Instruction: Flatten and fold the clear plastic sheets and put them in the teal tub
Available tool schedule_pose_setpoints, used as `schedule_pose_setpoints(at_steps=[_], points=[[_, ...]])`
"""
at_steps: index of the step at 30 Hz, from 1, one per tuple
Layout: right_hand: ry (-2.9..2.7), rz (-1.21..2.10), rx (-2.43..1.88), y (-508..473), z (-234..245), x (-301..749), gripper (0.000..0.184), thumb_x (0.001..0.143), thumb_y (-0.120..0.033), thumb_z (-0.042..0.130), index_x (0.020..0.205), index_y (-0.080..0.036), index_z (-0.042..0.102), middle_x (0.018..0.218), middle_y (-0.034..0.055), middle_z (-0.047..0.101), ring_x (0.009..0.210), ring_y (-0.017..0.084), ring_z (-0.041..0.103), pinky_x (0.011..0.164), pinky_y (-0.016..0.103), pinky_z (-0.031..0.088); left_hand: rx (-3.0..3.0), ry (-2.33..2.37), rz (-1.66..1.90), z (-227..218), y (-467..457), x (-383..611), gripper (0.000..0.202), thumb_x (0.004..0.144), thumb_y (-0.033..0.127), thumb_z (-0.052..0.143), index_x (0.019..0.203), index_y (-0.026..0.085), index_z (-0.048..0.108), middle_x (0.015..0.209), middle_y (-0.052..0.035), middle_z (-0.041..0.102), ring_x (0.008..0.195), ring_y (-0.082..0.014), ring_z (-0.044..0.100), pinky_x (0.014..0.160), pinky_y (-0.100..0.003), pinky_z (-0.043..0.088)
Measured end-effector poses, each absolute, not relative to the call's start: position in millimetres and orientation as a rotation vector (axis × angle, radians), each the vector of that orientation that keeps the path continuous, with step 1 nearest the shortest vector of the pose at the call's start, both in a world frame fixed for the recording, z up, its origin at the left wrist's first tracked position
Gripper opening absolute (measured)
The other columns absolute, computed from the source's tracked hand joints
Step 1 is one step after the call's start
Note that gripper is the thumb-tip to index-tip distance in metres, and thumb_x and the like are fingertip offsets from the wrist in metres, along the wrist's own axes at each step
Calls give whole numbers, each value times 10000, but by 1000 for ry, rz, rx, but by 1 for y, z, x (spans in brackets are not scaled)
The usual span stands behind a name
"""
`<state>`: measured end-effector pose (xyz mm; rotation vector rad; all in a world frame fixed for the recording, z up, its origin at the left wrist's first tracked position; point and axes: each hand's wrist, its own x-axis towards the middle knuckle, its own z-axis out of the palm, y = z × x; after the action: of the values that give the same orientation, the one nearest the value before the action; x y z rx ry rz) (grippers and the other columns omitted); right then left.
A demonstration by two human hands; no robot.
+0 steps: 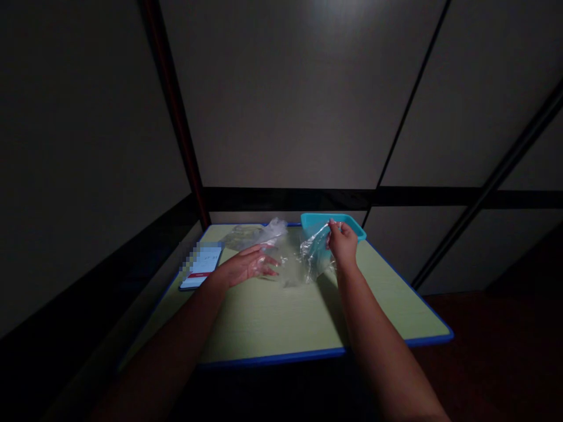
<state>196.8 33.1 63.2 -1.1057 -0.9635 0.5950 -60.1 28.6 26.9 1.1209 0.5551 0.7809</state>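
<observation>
Observed from beside the table (272,328), dim light: the right hand (343,243) is closed to a pinch, thumb against fingers, gripping the upper part of a clear plastic bag (313,252) and holding it up in front of the teal tub (315,219) at the far right corner. The bag hangs down and left from that grip toward the middle of the tabletop; its lower end is too transparent to trace. The left hand (246,266), left of centre, has its fingers loosely spread, palm turned toward the bag; shiny film shows about the fingertips, but whether they touch it, or sit inside or behind it, I can't tell. Progress, as judged: handling of the bag appears under way; it is lifted at one end and not yet let go. No contents can be made out in it. A crumpled sheet of clear plastic (277,230) lies near the far edge, left of the tub, in neither hand's grip; whether it has been dealt with or is waiting is unclear. A phone (206,258), screen lit, lies by the left edge.
</observation>
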Motion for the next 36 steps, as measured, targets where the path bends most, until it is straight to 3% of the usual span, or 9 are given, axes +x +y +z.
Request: schedule_pose_setpoints(at_steps=[3,6,11,15,22,26,30,33,36], points=[[-963,555,-1136,32,68,204,376,741,-570,523,612,-225,447,388,-65,412,338,104,387,351,243,322,1154,516,669,21,24,-52,626,748,341,694,1280,173,411,956,-124,684,808,-257,678,830,-433,431],[-991,562,-1143,31,69,204,395,755,-603,484,630,-229,448,396,-63,405,343,109,386,354,250,313,1211,542,600,18,23,-47,594,734,337,703,1246,153,465,945,-113,673,787,-229,671,788,-377,437],[-997,622,-1110,31,70,200,354,752,-565,496,674,-220,469,405,-69,410,342,103,369,351,245,306,1323,737,555,20,23,-47,416,686,363,719,1016,131,616,584,33,548,489,-102,546,458,-209,357],[-976,672,-1094,31,70,200,307,741,-516,521,684,-218,475,393,-77,401,333,101,358,347,243,307,1430,916,612,21,27,-52,335,669,436,699,782,130,623,506,38,500,394,-70,448,352,-186,205],[-1055,587,-1071,31,64,196,358,739,-576,537,756,-221,491,378,-105,345,301,92,317,312,221,263,1455,1069,941,19,37,-54,412,687,526,658,825,147,575,640,19,560,515,-105,536,513,-225,415],[-1224,708,-1024,19,67,182,351,747,-568,551,764,-218,525,375,-104,346,294,81,299,310,205,225,1553,1140,1283,22,33,-43,523,650,386,737,1090,196,528,916,-37,596,839,-180,581,735,-287,452],[-1498,1022,-911,5,67,164,330,723,-534,593,707,-207,552,394,-85,404,326,75,330,345,199,232,1660,833,1278,27,21,-34,693,635,356,768,1246,223,469,1238,-105,516,1177,-246,448,967,-336,348],[-1650,1138,-866,2,63,157,339,710,-536,594,701,-197,578,424,-73,444,357,75,351,380,201,261,1687,650,1069,31,13,-31,526,658,428,746,1101,191,588,1151,-96,589,1124,-255,500,952,-339,358],[-1605,1039,-899,7,59,157,353,702,-540,599,675,-189,575,454,-69,439,390,75,355,396,202,262,1628,657,936,34,8,-30,373,660,464,737,829,144,646,869,-71,660,859,-210,601,821,-319,428]])
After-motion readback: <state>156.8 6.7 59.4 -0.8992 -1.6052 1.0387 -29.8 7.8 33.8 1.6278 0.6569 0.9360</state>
